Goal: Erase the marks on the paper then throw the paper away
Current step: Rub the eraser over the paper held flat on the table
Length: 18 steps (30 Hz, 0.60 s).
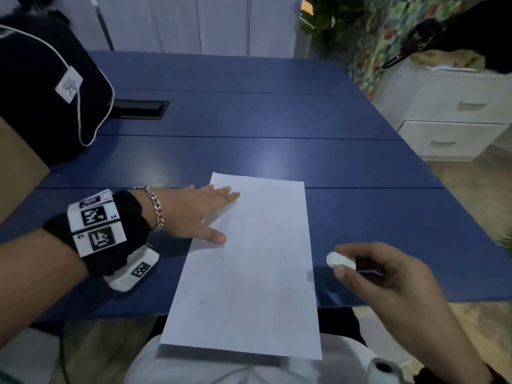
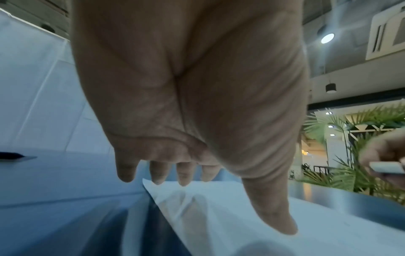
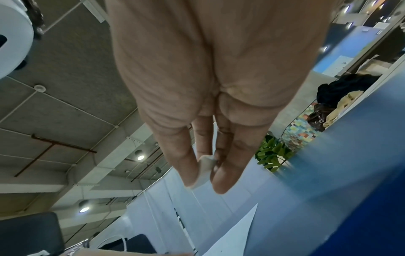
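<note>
You can half-read handwritten digits, maybe "34", on the white tag (image 1: 68, 87) of the black bag (image 1: 36, 87); nothing else reads.

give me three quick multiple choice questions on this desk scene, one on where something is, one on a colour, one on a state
1. Where does the left hand rest?
A. on the paper's upper left part
B. on the drawer unit
C. on the black bag

2. What colour is the table?
A. white
B. blue
C. brown

3. What is the right hand doing?
A. lying flat on the paper
B. holding a pencil
C. pinching a white eraser

Answers: 1 A, its straight fingers lie on the paper near the far left corner. 2 B, the top is dark blue all round the sheet. 3 C, the eraser sits between thumb and fingers, to the right of the paper.
</note>
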Motion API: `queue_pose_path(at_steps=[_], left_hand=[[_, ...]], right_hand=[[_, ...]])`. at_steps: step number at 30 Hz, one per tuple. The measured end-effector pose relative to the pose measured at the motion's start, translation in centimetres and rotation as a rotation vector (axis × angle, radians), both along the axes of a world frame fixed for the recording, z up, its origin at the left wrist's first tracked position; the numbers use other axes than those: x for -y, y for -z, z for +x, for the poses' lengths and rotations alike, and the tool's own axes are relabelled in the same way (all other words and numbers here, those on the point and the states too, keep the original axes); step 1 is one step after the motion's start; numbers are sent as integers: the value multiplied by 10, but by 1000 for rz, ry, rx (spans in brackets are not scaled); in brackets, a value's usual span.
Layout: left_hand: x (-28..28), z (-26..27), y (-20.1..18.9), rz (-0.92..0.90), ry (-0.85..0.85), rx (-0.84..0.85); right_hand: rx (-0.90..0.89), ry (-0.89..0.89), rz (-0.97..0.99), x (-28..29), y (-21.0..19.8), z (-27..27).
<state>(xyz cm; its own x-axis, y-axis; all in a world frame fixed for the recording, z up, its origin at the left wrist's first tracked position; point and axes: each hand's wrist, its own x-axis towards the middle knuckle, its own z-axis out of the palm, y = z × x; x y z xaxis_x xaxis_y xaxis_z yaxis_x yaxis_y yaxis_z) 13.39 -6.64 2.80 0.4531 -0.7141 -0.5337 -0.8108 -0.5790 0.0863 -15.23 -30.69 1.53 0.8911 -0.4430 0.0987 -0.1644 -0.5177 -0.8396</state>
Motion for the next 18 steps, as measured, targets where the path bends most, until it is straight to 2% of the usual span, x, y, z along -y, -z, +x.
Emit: queue_pose_path(at_steps=[3, 7, 9, 13, 18], left_hand=[[2, -19, 7, 39, 42, 52], [-4, -40, -5, 125, 68, 107], [3, -37, -15, 77, 75, 135], [51, -21, -16, -139, 47, 115], [83, -20, 16, 2, 27, 30]], right_hand=[[-54, -109, -160, -2, 2, 10], [-131, -253, -377, 3, -9, 26], [-145, -294, -438, 9, -24, 41], [-209, -307, -526, 26, -43, 101], [-326, -434, -668, 24, -25, 167]])
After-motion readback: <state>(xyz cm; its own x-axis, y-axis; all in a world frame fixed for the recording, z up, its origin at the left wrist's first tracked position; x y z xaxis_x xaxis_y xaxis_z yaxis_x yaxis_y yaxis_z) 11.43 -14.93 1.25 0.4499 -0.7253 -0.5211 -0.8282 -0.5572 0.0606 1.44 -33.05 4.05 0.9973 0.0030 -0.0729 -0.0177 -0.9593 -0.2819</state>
